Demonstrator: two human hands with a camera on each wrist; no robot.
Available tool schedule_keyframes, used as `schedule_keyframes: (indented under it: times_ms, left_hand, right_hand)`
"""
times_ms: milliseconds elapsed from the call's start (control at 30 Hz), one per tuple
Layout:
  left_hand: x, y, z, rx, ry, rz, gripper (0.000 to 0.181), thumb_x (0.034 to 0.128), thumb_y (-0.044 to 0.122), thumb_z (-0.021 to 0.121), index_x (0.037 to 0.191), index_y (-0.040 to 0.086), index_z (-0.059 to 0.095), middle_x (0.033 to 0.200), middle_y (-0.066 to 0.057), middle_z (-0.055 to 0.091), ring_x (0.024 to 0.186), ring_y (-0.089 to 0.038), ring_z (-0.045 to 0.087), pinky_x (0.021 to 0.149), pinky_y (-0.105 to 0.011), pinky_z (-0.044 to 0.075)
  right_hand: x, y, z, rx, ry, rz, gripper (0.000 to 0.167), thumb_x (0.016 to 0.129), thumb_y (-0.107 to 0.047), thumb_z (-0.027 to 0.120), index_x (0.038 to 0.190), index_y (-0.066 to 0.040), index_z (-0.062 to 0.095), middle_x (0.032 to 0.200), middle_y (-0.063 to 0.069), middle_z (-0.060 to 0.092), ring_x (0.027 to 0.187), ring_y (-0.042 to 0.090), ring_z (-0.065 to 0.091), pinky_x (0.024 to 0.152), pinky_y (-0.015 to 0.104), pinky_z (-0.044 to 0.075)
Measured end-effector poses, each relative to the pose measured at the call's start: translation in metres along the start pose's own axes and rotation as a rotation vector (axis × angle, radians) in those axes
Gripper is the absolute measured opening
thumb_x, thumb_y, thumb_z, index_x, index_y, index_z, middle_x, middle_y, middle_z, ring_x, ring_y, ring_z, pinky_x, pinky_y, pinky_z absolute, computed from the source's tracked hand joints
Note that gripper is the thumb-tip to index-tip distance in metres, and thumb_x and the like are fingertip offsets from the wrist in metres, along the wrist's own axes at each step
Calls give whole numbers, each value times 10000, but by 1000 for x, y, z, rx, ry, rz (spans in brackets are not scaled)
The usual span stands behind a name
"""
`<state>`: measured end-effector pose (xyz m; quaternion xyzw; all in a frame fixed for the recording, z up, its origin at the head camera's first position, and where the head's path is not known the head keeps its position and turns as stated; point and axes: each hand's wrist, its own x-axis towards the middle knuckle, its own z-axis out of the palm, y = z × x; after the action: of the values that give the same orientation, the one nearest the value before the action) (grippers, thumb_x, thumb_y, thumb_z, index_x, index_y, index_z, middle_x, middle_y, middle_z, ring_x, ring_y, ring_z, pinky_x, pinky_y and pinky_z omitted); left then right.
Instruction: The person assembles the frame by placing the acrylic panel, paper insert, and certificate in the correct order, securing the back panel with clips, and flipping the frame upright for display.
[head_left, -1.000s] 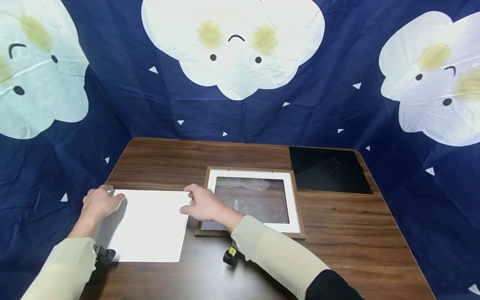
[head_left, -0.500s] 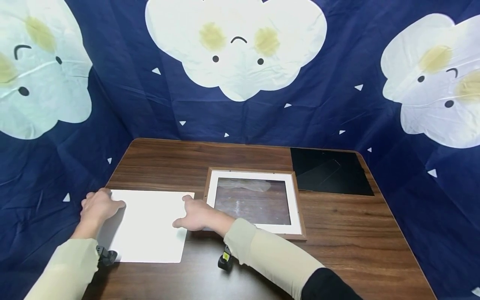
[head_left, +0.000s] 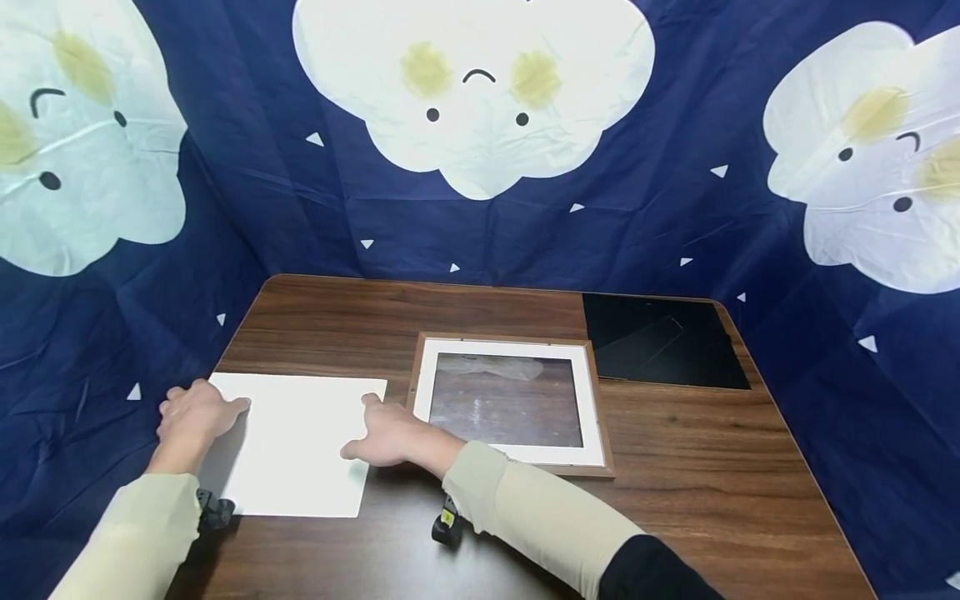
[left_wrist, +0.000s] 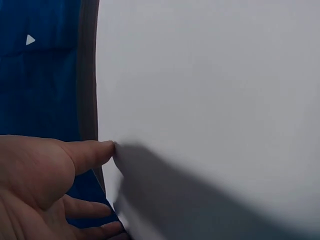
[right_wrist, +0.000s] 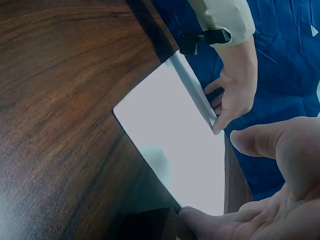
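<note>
A white sheet [head_left: 300, 450], paper or thin card, lies at the left side of the wooden table. My left hand [head_left: 195, 421] pinches its left edge: in the left wrist view the thumb [left_wrist: 95, 152] presses on top, while the other fingers reach past the edge, their tips partly hidden. Over the sheet's right edge reaches my right hand [head_left: 390, 432], thumb and fingers spread apart. In the right wrist view its index finger [right_wrist: 210, 220] lies at the sheet's edge and its thumb [right_wrist: 255, 142] stands off; nothing is gripped.
A wooden picture frame [head_left: 512, 339] with a white mat lies right of the sheet, partly behind my right forearm. Farther right, at the back, lies a black panel [head_left: 667, 350], probably the frame's backing. Dark blue cloth [head_left: 487, 237] printed with clouds surrounds the table.
My right hand has let go of the sheet's right edge and shifted left and toward me, its fingers now spread. The left hand stays at the left edge.
</note>
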<state>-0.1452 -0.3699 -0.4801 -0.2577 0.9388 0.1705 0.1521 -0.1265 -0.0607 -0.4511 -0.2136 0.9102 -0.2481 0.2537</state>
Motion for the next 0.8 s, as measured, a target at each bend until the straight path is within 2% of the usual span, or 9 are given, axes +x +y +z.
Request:
schedule_keyframes:
  times_ms: [100, 300, 433, 533, 600, 667, 800]
  left_hand:
    - [2, -3, 0, -5, 12, -7, 861, 960, 423, 618, 1307, -307, 321, 1233, -524, 289, 1127, -604, 310, 945, -692, 400]
    - [4, -8, -2, -20, 56, 0, 782, 940, 384, 655, 1209, -313, 423, 1221, -524, 283, 1110, -612, 302, 930, -705, 392]
    - [5, -15, -2, -49, 178, 39, 563, 926, 194, 560, 1241, -258, 446, 1221, -502, 312, 1115, -642, 351, 918, -715, 397]
    - [5, -21, -1, -79, 290, 72, 481, 893, 84, 471, 1292, -185, 474, 1214, -456, 396, 1116, -645, 422, 900, -718, 411]
    - [5, -24, -1, -102, 346, 79, 449, 889, 62, 460, 1287, -138, 521, 1200, -425, 458, 1102, -637, 466, 883, -713, 421]
    - [5, -26, -1, -128, 379, 72, 415, 895, 65, 451, 1260, -106, 553, 1196, -409, 504, 1099, -631, 492, 873, -710, 427]
    - [5, -28, -3, -161, 404, 40, 377, 908, 78, 440, 1227, -80, 565, 1205, -406, 533, 1095, -630, 508, 887, -701, 427]
  right_hand:
    - [1, -1, 2, 15, 6, 1, 867, 890, -450, 736, 1569, -79, 343, 813, 62, 727, 702, 133, 607, 750, 195, 516]
    - [2, -2, 4, 51, 27, 12, 826, 891, -428, 742, 1552, -105, 368, 858, 62, 735, 791, 106, 626, 795, 199, 519]
    - [4, 0, 6, 56, 42, 8, 824, 882, -429, 748, 1546, -104, 385, 1018, 70, 750, 792, 97, 600, 807, 195, 518]
    - [5, 2, 7, 64, 46, -1, 827, 881, -422, 749, 1546, -89, 387, 1026, 81, 746, 769, 108, 600, 789, 196, 518]
    - [6, 3, 8, 66, 47, -2, 830, 879, -421, 749, 1545, -82, 388, 997, 86, 744, 775, 110, 603, 789, 198, 519]
    - [7, 4, 8, 62, 47, -1, 834, 878, -423, 747, 1545, -75, 387, 1025, 92, 743, 812, 113, 623, 802, 203, 524]
    - [8, 4, 8, 44, 46, 12, 855, 878, -438, 740, 1554, -67, 370, 1196, 106, 720, 939, 109, 656, 862, 216, 532]
